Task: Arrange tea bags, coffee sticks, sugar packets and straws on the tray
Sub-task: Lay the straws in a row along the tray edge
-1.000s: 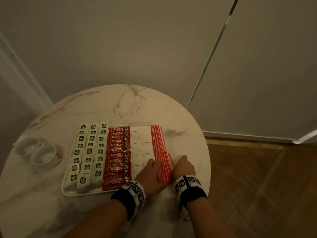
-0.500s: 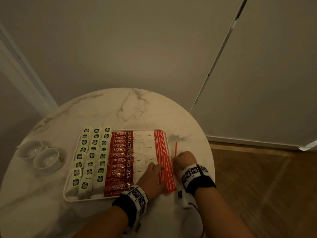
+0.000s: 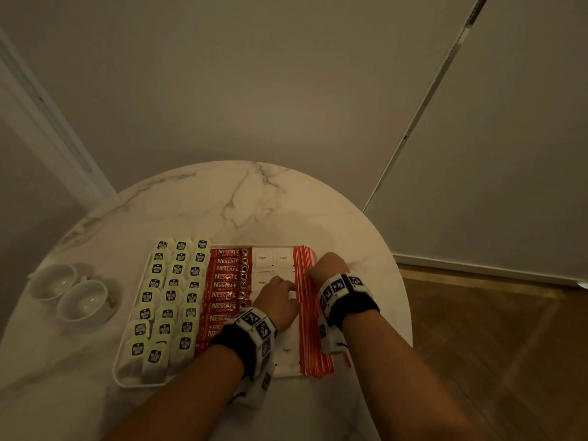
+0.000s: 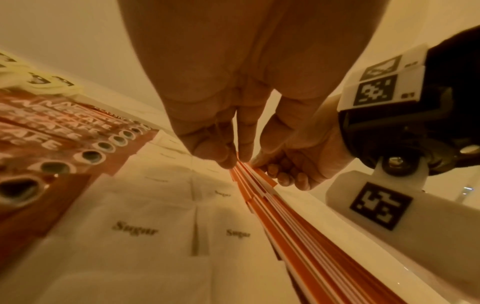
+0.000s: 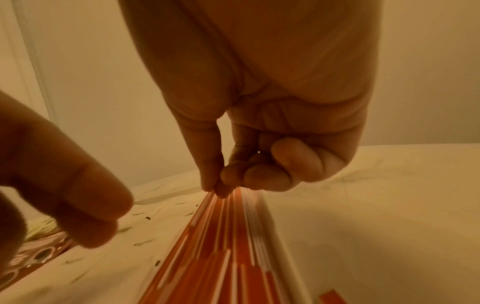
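A white tray [image 3: 118,370] holds rows of tea bags [image 3: 173,297], red coffee sticks [image 3: 227,281], white sugar packets [image 3: 270,259] and, along its right side, red-and-white straws [image 3: 308,338]. My left hand [image 3: 280,297] lies over the sugar packets. Its fingertips [image 4: 233,160] point down and touch the left side of the straw row [image 4: 293,232]. My right hand [image 3: 326,268] is at the row's right side, near the far end. Its thumb and forefinger [image 5: 217,188] pinch a straw down among the other straws [image 5: 228,236], with the remaining fingers curled in.
The tray sits on a round marble table [image 3: 222,202] close to a wall. Two white cups [image 3: 51,281] [image 3: 82,300] stand left of the tray. A loose straw [image 3: 346,361] lies on the table beside the tray's right edge. Wooden floor lies to the right.
My right hand picked a straw up from beside the tray, carried it toward the far end and lowered it onto the row. My left hand slid farther along the row.
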A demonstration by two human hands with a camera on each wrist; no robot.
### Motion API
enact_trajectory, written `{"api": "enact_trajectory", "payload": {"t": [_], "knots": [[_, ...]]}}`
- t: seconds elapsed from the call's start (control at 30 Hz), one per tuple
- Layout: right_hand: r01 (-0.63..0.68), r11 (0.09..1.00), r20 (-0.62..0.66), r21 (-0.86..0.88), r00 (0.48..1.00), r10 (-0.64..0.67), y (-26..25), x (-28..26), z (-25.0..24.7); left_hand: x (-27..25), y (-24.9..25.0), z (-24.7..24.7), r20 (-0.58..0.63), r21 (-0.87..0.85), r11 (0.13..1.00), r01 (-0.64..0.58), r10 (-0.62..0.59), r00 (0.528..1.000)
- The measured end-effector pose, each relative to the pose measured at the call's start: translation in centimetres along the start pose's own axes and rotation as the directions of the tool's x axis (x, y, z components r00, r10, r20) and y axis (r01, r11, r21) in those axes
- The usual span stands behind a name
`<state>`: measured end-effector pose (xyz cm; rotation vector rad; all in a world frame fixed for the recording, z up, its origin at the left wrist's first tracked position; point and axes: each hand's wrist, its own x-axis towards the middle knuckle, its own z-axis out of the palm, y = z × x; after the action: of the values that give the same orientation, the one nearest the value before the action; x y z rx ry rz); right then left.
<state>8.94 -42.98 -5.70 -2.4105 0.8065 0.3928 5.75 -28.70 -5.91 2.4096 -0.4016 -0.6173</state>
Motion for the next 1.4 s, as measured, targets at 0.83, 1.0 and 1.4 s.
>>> {"api": "enact_trajectory", "payload": {"t": [0.83,1.0,1.4], "knots": [[-0.083,0.992,-0.073,-0.1,0.994,0.076,8.6,-8.9,3.3,-2.5,1.0,2.4,0.0,-0.002,1.0,0.014,-0.014,1.0],[-0.131,0.987,-0.048,-0.087,0.991,0.128,9.0,-8.8,3.2,-2.9,1.2,2.9,0.018,0.03,0.999,0.027,-0.027,0.999],[0.013,0.99,0.073,0.143,0.997,-0.023,3.8,-2.3,-1.6,-3.1,0.9,3.5,0.039,0.038,0.998,0.045,-0.046,0.998]]}}
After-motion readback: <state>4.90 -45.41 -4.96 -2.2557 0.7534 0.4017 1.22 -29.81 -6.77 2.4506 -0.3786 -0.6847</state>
